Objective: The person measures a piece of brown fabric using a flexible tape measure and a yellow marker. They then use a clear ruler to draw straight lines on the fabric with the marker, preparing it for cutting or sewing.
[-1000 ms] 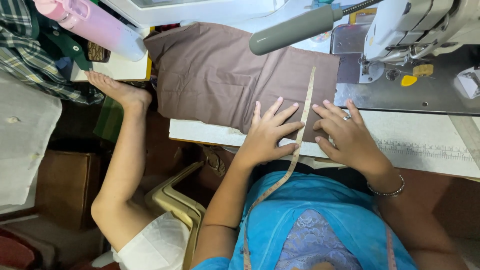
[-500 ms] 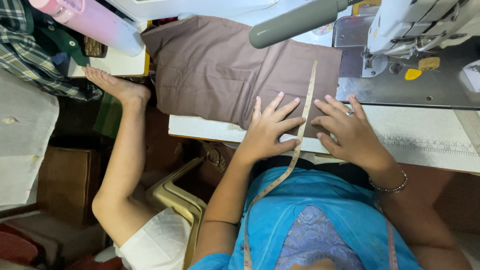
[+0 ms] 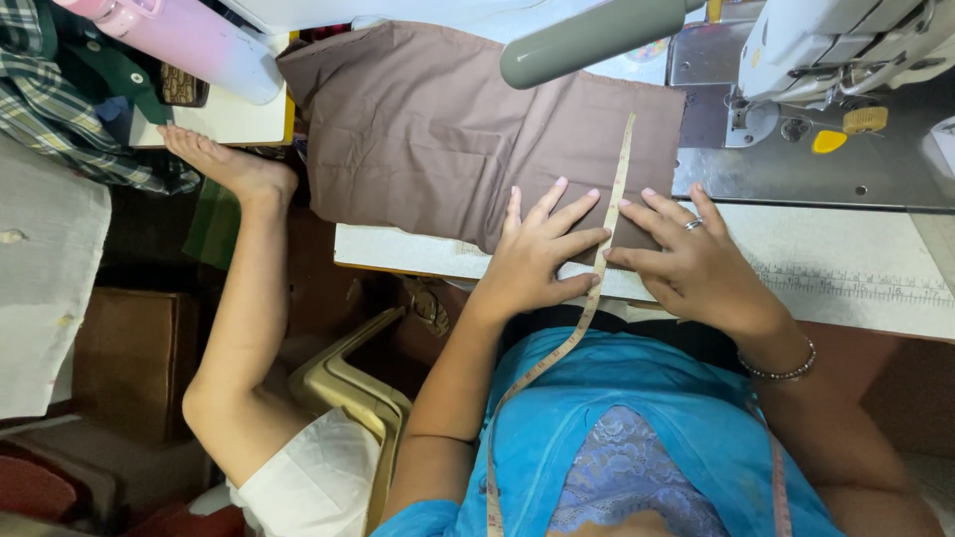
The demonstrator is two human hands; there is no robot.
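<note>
Brown cloth (image 3: 448, 139) lies flat on the desk (image 3: 856, 278), stretching away from both hands. Left hand (image 3: 537, 254) and right hand (image 3: 696, 264), fingers spread, gripping nothing, press its near edge; tape measure (image 3: 619, 184) runs lengthwise between them.

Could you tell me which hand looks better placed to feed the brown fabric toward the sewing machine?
Probably the right hand: it rests flat on the brown fabric on the side nearer the sewing machine; the left hand lies farther away.

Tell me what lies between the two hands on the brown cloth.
In the head view, a tape measure runs between the left hand and right hand, over the brown cloth.
</note>
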